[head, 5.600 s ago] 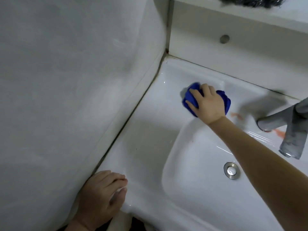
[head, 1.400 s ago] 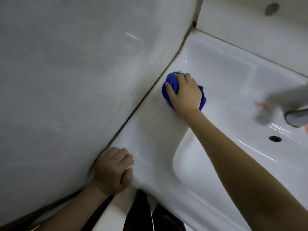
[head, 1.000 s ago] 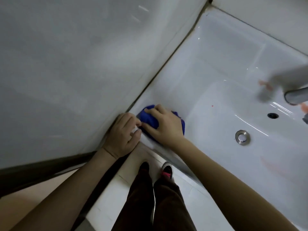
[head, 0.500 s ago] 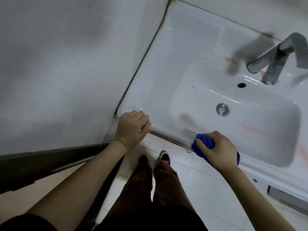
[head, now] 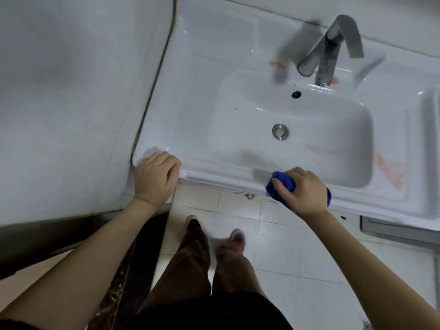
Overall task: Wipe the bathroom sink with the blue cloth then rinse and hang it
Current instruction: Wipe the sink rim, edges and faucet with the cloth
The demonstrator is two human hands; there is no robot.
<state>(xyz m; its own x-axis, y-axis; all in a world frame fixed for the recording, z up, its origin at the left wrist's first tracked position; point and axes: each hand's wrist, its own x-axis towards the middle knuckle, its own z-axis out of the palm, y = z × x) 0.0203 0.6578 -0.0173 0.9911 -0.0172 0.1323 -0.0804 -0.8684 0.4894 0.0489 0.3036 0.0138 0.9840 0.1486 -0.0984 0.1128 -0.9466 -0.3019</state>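
Glossy white ceramic sink (head: 190, 96), brushed matt metal tap (head: 326, 58), soft blue cloth (head: 282, 183), matt floor tiles (head: 285, 253).

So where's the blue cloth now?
In the head view, the blue cloth sits in the right hand on the front rim of the sink, near the drain.

We've got the wall (head: 71, 91) tight against the left edge of the sink (head: 190, 91), so nothing passes there. At the back the faucet (head: 333, 51) leans out over the basin's rear and blocks that stretch. Our left hand (head: 156, 178) grips the front left corner, and our right hand (head: 306, 191) holds the blue cloth (head: 282, 183) on the front rim. The rim between them is open, and so is the bowl from above.
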